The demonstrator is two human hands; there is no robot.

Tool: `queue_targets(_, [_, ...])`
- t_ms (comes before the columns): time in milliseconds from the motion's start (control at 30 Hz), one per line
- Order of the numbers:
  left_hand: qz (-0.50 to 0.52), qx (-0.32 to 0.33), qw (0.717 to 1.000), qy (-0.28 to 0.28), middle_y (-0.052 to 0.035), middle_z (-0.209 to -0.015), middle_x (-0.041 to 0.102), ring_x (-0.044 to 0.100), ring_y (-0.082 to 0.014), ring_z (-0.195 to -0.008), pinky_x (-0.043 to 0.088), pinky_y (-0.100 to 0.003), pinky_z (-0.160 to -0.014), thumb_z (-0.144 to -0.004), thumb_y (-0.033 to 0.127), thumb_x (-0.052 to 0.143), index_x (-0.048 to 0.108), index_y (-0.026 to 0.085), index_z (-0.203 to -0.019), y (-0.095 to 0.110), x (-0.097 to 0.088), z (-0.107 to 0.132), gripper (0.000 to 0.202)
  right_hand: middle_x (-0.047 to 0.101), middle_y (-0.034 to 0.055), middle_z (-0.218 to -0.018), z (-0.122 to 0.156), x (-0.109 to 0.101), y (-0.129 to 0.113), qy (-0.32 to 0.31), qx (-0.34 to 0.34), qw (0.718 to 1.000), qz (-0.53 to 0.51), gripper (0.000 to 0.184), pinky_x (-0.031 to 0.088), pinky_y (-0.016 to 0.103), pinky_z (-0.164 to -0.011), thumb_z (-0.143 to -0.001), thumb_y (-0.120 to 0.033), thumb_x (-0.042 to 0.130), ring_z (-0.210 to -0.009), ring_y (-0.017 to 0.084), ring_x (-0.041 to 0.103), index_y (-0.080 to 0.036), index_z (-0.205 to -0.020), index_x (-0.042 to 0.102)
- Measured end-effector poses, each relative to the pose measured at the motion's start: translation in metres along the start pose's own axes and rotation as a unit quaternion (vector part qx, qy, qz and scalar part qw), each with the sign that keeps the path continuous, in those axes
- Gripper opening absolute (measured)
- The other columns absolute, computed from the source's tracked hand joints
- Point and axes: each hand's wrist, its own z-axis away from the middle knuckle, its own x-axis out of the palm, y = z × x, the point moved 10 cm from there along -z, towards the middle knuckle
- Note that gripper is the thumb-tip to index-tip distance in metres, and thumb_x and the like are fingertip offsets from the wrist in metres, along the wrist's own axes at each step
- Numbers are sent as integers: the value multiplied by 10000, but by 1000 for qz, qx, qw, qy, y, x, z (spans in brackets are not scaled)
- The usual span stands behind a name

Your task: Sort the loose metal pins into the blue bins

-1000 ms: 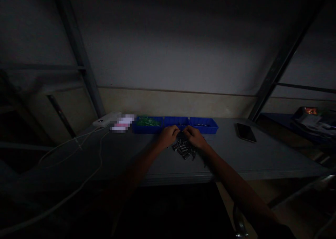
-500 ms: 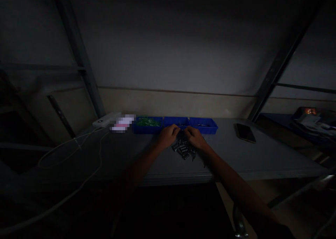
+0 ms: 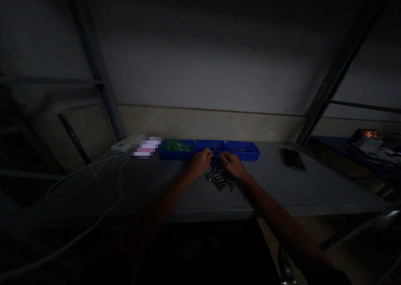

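On the grey table (image 3: 181, 195) lies a heap of dark, shiny, mostly cylindrical parts (image 3: 220, 179). At its far side, left hand (image 3: 200, 163) and right hand (image 3: 232, 165) are closed, pinching between them one thin, pale piece (image 3: 216, 155), its details too small to tell.

Left hand (image 3: 199, 164) and right hand (image 3: 232, 165) close together, fingers (image 3: 207, 152) bent in pinches, forearms (image 3: 275, 214) aslant inward.

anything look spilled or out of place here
Only mildly odd: metal parts lie in a loose heap on the table, not in the blue bins, perhaps on purpose; one small piece sits apart toward the front edge, like a stray. No clear damage shows in this dim light.
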Motion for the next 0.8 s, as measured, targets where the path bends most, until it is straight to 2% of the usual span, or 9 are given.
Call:
queue_targets(100, [12,1,1000,7,-41,-802,654,591,-143,-734,422,-247,-689,-873,200,408,556,162,-914,0,0,1,158,473,-33,-595,0,-1,1,12,-2,1000,0,281,317,223,-550,-861,-368,362,-576,111,454,-188,-664,451])
queue_targets(200, [6,-13,1000,19,-49,-835,663,602,-151,-772,420,-251,-711,-879,262,423,561,164,-941,-3,-2,1,180,493,-31,-615,0,-2,1,20,-6,1000,3,245,338,224,-571,-857,-355,375,-592,113,468,-186,-708,471])
queue_targets(367, [-38,-20,999,1,-54,-737,654,599,-156,-706,387,-246,-649,-913,331,341,592,169,-782,-3,-3,1,326,551,-5,-687,1,-3,-3,23,-18,1000,2,225,366,236,-617,-861,-352,380,-641,125,499,-180,-772,495])
queue_targets(467, [-45,-16,999,0,-45,-692,639,584,-150,-662,367,-243,-619,-906,322,357,587,168,-737,-1,-5,1,324,544,-4,-686,1,-2,-5,12,-17,1000,1,229,366,236,-621,-865,-358,380,-637,125,497,-178,-785,497])
queue_targets(800, [-17,-13,999,49,-28,-775,650,577,-145,-722,399,-243,-685,-890,279,382,596,175,-875,-1,-12,1,238,564,1,-726,2,6,-5,-23,-3,1000,18,261,377,246,-651,-895,-367,364,-680,133,518,-178,-813,524])
